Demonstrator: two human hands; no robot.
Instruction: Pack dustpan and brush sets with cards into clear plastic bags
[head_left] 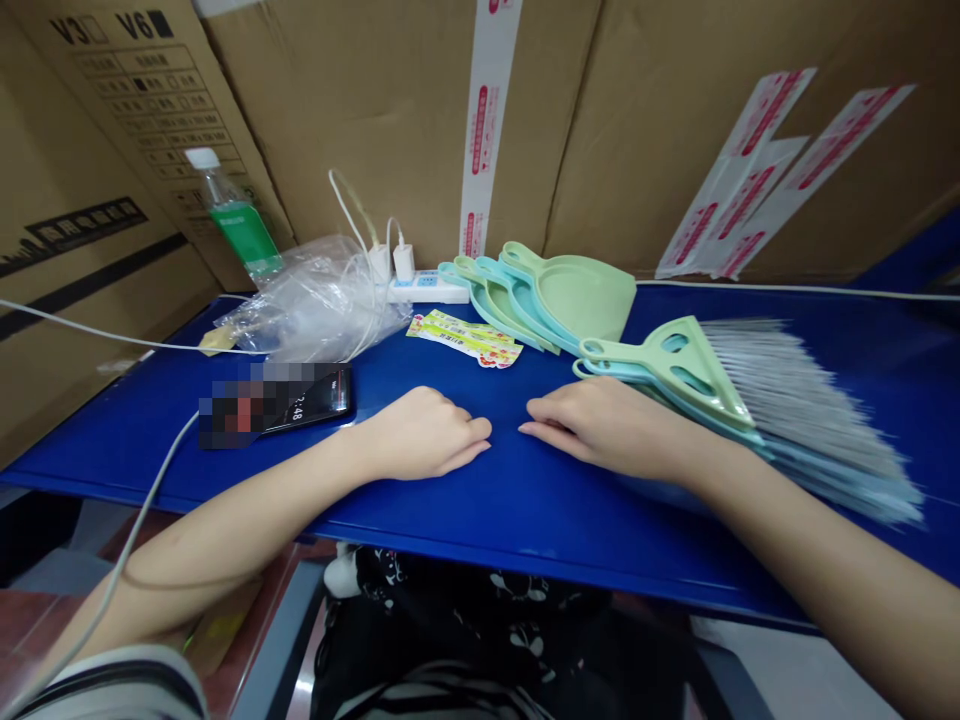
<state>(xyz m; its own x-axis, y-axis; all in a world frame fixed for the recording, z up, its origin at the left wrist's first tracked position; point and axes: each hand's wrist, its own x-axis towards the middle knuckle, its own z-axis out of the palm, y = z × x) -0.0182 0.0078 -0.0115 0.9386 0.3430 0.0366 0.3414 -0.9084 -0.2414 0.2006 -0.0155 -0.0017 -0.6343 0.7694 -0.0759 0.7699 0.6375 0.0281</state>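
Both hands rest on the blue tabletop, facing each other with a short gap between them. My left hand (424, 435) is closed in a loose fist, thumb against the fingers, and nothing shows in it. A smartphone (319, 395) lies just left of its wrist. My right hand (589, 425) is curled shut in the same way, nothing visible inside. Right beside it lie several small hand brushes (660, 355), stacked, with green and light-blue handles and grey bristles. Behind them fan out green and blue dustpans (589, 295). Yellow-green printed labels (465, 335) lie beyond the gap between the hands.
A white power strip (427, 287) with plugged-in chargers stands against cardboard boxes (360, 110) at the back. Crumpled clear plastic bags (315, 300) and a green-labelled bottle (236, 220) are at the back left. A white cable (142, 530) hangs across my left forearm.
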